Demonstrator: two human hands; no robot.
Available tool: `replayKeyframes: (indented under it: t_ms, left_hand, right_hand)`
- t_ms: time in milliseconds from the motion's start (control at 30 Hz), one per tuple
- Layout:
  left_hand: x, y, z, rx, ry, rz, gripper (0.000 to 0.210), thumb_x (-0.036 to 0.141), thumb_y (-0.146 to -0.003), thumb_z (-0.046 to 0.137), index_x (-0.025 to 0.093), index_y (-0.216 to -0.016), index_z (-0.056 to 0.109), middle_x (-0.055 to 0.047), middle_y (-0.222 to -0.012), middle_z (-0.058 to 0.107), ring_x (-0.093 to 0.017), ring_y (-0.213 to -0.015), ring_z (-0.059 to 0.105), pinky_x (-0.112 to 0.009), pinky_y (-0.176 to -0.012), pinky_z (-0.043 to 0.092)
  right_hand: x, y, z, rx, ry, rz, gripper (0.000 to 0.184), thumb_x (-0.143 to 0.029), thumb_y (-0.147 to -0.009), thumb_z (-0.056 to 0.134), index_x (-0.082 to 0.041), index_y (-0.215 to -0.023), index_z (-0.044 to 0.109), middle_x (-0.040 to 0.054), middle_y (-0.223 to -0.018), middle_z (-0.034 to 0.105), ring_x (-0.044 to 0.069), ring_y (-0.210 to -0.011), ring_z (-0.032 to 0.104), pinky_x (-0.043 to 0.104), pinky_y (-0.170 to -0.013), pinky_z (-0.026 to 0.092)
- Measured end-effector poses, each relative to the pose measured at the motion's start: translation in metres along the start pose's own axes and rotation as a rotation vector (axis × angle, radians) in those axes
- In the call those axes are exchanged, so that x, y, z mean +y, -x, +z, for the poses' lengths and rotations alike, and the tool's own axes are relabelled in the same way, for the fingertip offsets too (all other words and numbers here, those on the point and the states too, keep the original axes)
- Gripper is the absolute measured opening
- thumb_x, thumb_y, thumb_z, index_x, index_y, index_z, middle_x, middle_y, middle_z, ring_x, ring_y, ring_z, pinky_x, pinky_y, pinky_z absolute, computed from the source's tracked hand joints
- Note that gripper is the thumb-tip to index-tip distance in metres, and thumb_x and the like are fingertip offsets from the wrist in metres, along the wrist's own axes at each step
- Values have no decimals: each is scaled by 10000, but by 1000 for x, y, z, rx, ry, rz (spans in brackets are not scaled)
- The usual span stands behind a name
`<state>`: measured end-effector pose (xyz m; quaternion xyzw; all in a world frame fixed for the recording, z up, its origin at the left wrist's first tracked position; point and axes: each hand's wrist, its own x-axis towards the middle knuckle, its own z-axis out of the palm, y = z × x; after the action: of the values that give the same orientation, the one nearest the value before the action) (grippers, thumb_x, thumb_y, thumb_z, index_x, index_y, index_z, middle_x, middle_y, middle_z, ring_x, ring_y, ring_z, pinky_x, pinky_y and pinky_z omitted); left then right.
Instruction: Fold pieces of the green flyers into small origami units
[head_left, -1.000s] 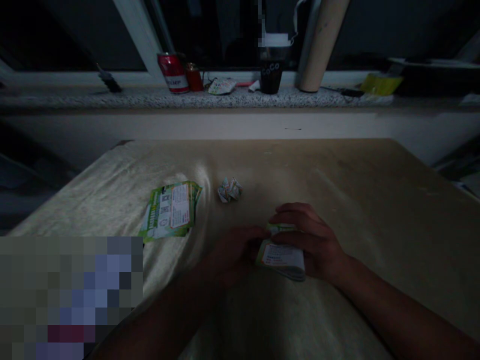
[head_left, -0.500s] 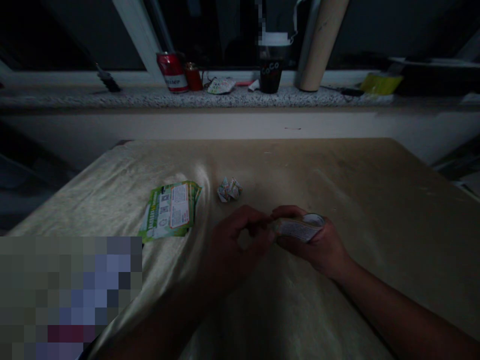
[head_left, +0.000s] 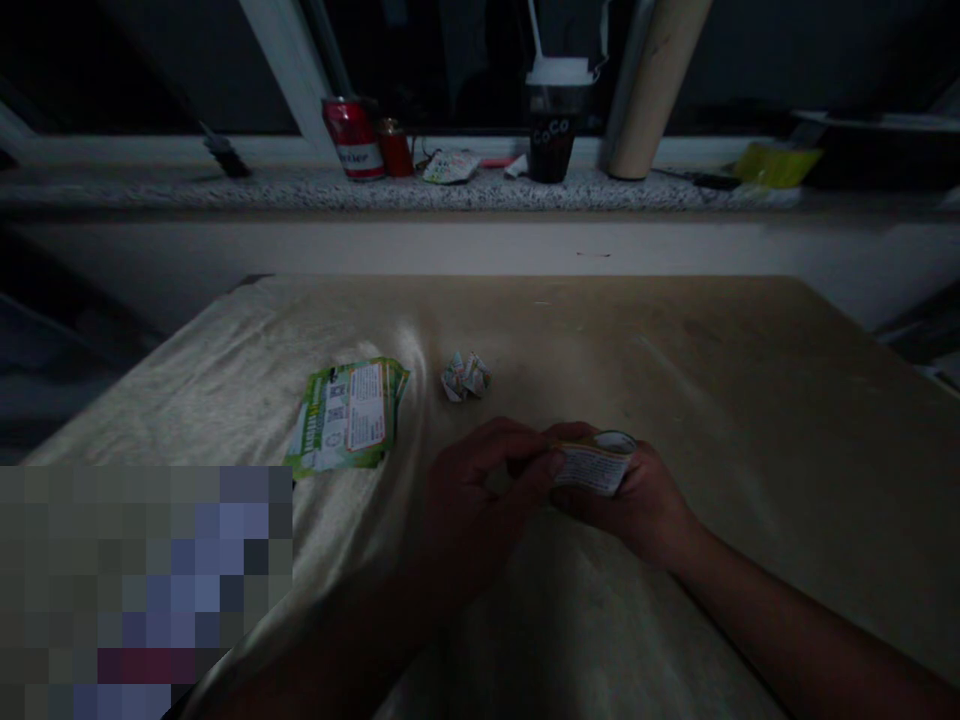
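Note:
Over the middle of the table, my right hand (head_left: 637, 500) is closed around a curled printed wrapper (head_left: 596, 467). Its outer side carries a pale panel of fine print, and it bends into a loop at its right end. My left hand (head_left: 487, 480) pinches the wrapper's left end between thumb and fingers, which hide that end. Beyond my left hand lie two small folded paper pieces (head_left: 466, 378) with coloured print. To their left rests a small stack of green printed packets (head_left: 349, 415), the top one with a white text panel.
A pale, shiny cloth (head_left: 720, 400) covers the table. Along the granite windowsill (head_left: 480, 197) stand a red can (head_left: 352, 140), a red lighter (head_left: 395, 148), a lidded dark cup (head_left: 551, 130) and a cardboard tube (head_left: 656, 95). A yellow item (head_left: 776, 165) sits farther right. The lower left is pixelated.
The wrapper has turned slightly, with its text panel facing me more, and its right end has shifted left. My left fingers now overlap its left end more. The whole view has shifted slightly.

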<state>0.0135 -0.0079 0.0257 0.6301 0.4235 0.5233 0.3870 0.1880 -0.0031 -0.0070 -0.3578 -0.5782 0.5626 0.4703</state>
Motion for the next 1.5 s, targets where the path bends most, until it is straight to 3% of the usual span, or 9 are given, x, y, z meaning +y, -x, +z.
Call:
replayKeyframes:
  t_ms: [367, 700, 967, 1133, 1500]
  left_hand:
    - [-1, 1, 0, 14, -9, -61, 58, 205, -838, 731, 239, -827, 777, 21, -772, 715, -114, -710, 644, -219, -662, 519]
    - [0, 0, 2, 5, 1, -23, 78, 201, -856, 708, 245, -840, 770, 35, -770, 703, -96, -703, 635, -197, -649, 496]
    - [-4, -3, 2, 5, -40, -186, 102, 280, -859, 684, 214, -822, 752, 6, -744, 699, -140, -700, 635, -248, -647, 500]
    - [-10, -3, 4, -18, -6, -285, 131, 321, -839, 697, 206, -845, 759, -26, -804, 746, -176, -745, 669, -287, -678, 521]
    - [-12, -6, 8, -21, 18, -359, 184, 360, -848, 698, 188, -847, 764, -42, -816, 766, -183, -745, 688, -296, -685, 538]
  right_hand:
    - [3, 0, -2, -7, -39, 37, 249, -220, -727, 833, -217, -955, 734, -5, -876, 722, 135, -745, 717, 243, -682, 606]
    - [0, -1, 0, 24, -60, 32, 231, -216, -706, 848, -210, -918, 755, -2, -855, 737, 134, -727, 714, 235, -660, 603]
    - [0, 0, 0, 3, -58, 157, 268, -258, -717, 847, -224, -975, 783, 5, -840, 778, 162, -726, 729, 295, -696, 615]
    - [6, 1, -1, 26, -194, 268, 326, -286, -725, 854, -218, -1035, 779, 29, -897, 794, 175, -757, 741, 327, -755, 605]
    - [7, -2, -2, 38, -302, 308, 363, -252, -678, 883, -221, -1023, 776, 23, -906, 796, 185, -802, 743, 344, -802, 582]
